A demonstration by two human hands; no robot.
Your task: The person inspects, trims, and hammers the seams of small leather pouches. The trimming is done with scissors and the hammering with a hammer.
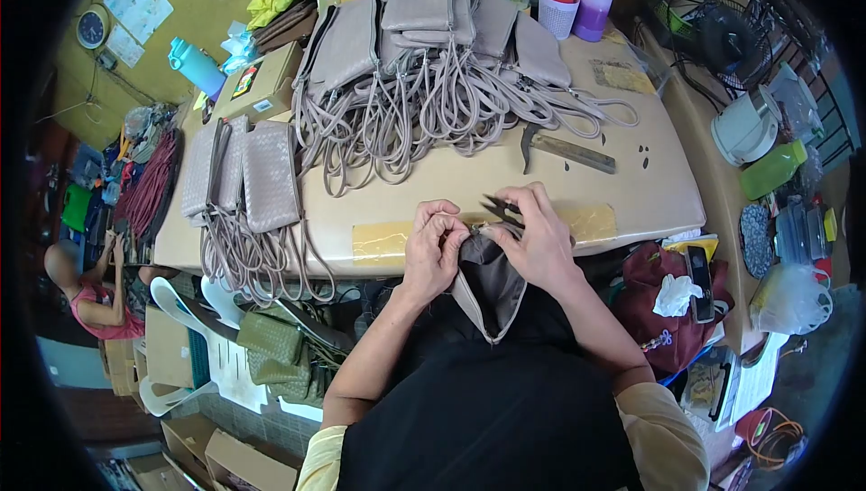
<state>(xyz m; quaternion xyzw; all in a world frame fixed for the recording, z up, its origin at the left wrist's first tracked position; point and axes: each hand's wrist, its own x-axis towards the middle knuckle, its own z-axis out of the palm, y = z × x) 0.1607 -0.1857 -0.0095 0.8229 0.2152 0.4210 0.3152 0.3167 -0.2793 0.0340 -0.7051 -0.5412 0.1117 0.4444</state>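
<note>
An open grey pouch (492, 288) hangs at the table's front edge, its dark lining showing. My left hand (435, 252) pinches the pouch's upper left edge. My right hand (534, 234) holds small black snips (502, 209), their tips pointing up and left, while its fingertips touch the pouch's upper right edge. Just behind my hands, yellowish tape (383, 243) runs along the front of the padded table (667, 193).
Grey pouches (347, 40) with looped straps are piled at the back, and woven ones (271, 175) lie at left. A hammer (573, 152) rests behind my right hand. A maroon bag (640, 315) is at right. Another person (99, 297) sits far left.
</note>
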